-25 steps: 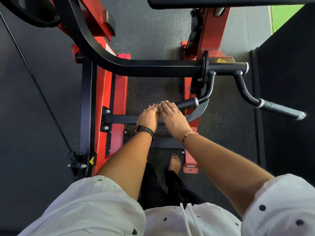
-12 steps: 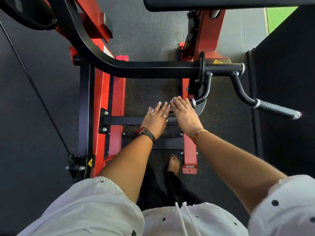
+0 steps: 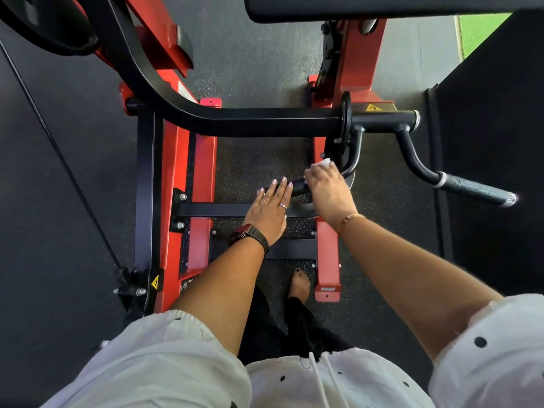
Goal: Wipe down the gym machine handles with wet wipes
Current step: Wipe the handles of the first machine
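Note:
A red and black gym machine stands below me. Its near black handle (image 3: 298, 186) runs between my two hands. My right hand (image 3: 328, 191) is curled over that handle near its bend, with a white wet wipe (image 3: 325, 163) showing past the fingertips. My left hand (image 3: 270, 206) lies with straight fingers on the handle's free end. A second black handle (image 3: 477, 192) with a textured grip sticks out to the right, untouched.
A thick black crossbar (image 3: 250, 122) spans the machine above my hands. Red frame rails (image 3: 203, 184) run on both sides. A black pad (image 3: 353, 7) overhangs at the top. A dark wall (image 3: 494, 142) stands to the right. My bare foot (image 3: 300, 285) is on the rubber floor.
My right hand has slid along the handle toward its bend, and the wipe now shows. My left hand has opened from a curled hold to flat fingers on the handle's end.

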Motion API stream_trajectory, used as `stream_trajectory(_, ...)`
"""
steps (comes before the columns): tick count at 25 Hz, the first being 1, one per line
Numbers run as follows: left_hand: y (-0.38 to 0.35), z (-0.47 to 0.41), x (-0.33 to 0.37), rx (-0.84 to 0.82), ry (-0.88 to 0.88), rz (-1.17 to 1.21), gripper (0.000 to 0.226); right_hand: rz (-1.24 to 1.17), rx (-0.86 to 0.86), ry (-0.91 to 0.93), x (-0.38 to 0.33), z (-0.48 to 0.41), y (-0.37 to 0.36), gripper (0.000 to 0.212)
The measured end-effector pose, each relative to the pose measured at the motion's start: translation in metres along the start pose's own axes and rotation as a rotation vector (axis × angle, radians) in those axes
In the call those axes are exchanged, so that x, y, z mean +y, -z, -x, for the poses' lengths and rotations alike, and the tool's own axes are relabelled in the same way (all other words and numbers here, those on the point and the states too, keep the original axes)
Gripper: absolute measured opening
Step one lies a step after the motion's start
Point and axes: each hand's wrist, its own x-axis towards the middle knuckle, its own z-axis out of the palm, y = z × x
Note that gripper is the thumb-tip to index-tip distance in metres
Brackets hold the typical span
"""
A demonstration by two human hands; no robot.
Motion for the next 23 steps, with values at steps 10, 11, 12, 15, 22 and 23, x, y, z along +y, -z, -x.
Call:
stream_trajectory(10,-0.003,0.007,-0.006,0.050,0.006,-0.007,0.072,-0.049,-0.048,-0.043,-0.001,-0.010,0.005,0.033)
stream_trajectory(11,-0.004,0.010,-0.007,0.046,0.001,-0.036,0.071,-0.050,-0.114,-0.055,-0.015,-0.022,0.009,0.032)
stream_trajectory(12,-0.005,0.012,-0.008,0.038,0.000,-0.058,0.070,-0.048,-0.183,-0.047,-0.030,-0.031,0.012,0.034)
stream_trajectory(15,-0.011,0.021,-0.016,0.003,0.050,-0.038,0.062,-0.032,-0.268,0.069,-0.061,-0.042,0.008,0.041)
stream_trajectory(22,-0.017,0.031,-0.019,0.043,0.047,0.151,0.065,-0.039,0.108,0.427,-0.026,-0.002,-0.030,0.049)
stream_trajectory(23,-0.018,0.032,-0.021,0.097,0.069,0.251,0.066,0.018,0.116,0.461,-0.015,0.001,-0.031,0.057)
